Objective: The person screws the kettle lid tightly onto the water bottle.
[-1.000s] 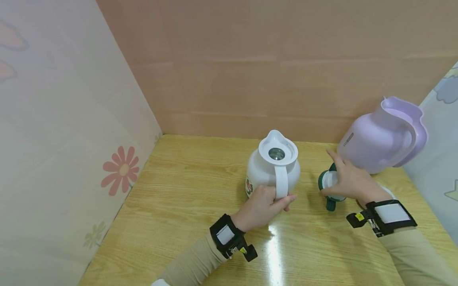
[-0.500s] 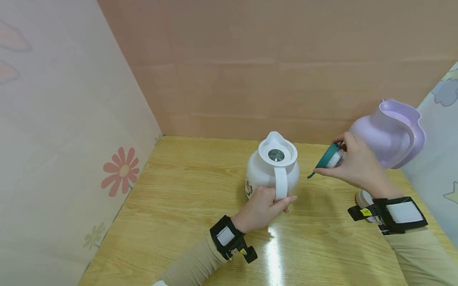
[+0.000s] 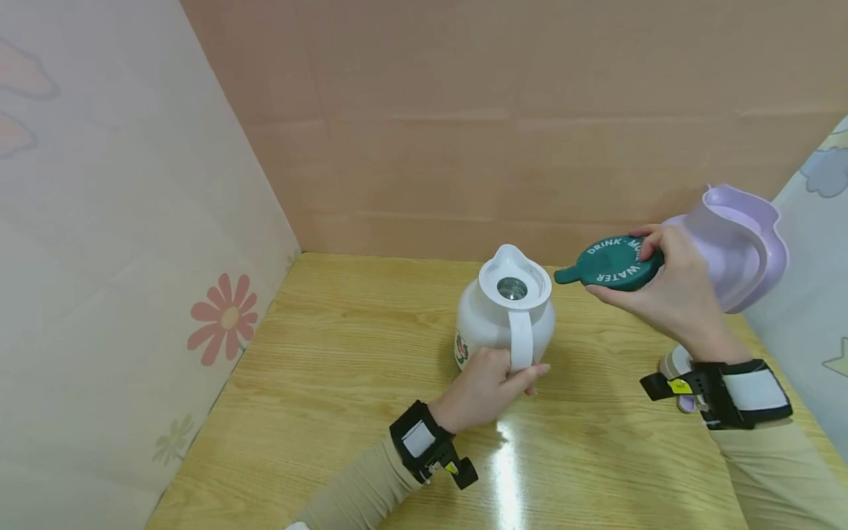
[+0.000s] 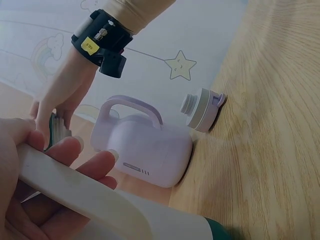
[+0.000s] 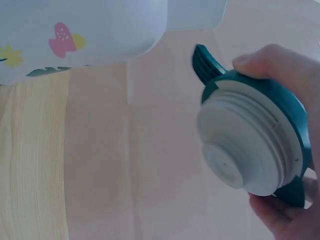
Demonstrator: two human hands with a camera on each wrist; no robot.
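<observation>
Pink and patterned panels wall in the wooden desk on its left, far and right sides, so only the near edge lies open. Toward the far middle of the desk stands a white jug, upright, mouth uncovered. The left hand has its fingers curled round the white handle, which probably steadies the jug.

Raised in the air just right of the jug's mouth, and clear of it, is the green lid (lettered DRINK and WATER on top). The right hand pinches it by the rim, lettered face up; the right wrist view shows its pale threaded plug facing down, the way it would meet a mouth.

By the far right corner a lilac jug stands close to the right panel, and a pale stopper lies on its side on the desk just beside it. The near half of the desk offers the widest room.
</observation>
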